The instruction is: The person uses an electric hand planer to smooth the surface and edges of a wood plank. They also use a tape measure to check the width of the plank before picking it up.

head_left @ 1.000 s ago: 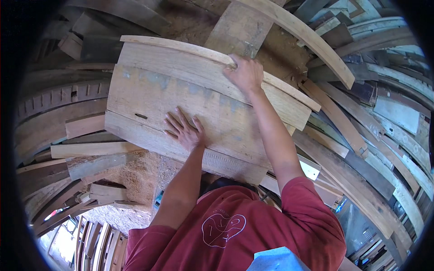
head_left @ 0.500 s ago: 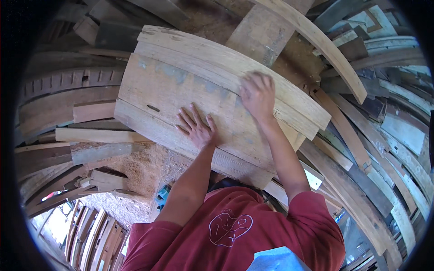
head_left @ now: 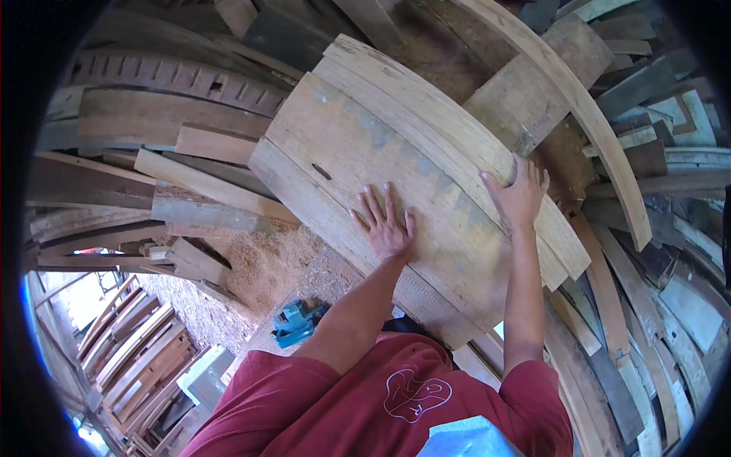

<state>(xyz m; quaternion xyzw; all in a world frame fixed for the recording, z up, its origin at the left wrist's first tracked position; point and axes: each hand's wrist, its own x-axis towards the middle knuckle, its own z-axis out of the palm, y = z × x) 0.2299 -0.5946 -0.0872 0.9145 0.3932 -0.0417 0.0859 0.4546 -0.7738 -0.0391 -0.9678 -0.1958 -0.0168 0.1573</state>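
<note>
Several planks lie side by side in front of me, slanting down from far left to near right. My left hand point(head_left: 387, 232) is spread flat on the wide, stained middle board point(head_left: 343, 145), which has a dark slot near its left end. At the far side, my right hand point(head_left: 521, 194) grips the edge of a pale plank point(head_left: 426, 99). Its thumb lies on the top face and its fingers bend over the far edge, their tips partly hidden. A near plank point(head_left: 293, 186) with a rough, ridged stretch runs along the side closest to me.
A teal power tool point(head_left: 299, 321) rests by my left forearm, near piled sawdust point(head_left: 263, 266). Beyond the planks, a long curved timber point(head_left: 586, 107) crosses over a wide flat board point(head_left: 525, 91). Stacked timber crowds both sides, and a pale box point(head_left: 207, 377) stands lower left.
My right hand went from a blurred, closed pose over the planks to holding the far plank's edge. The left hand stays flat on the middle board. The whole view has shifted and turned.
</note>
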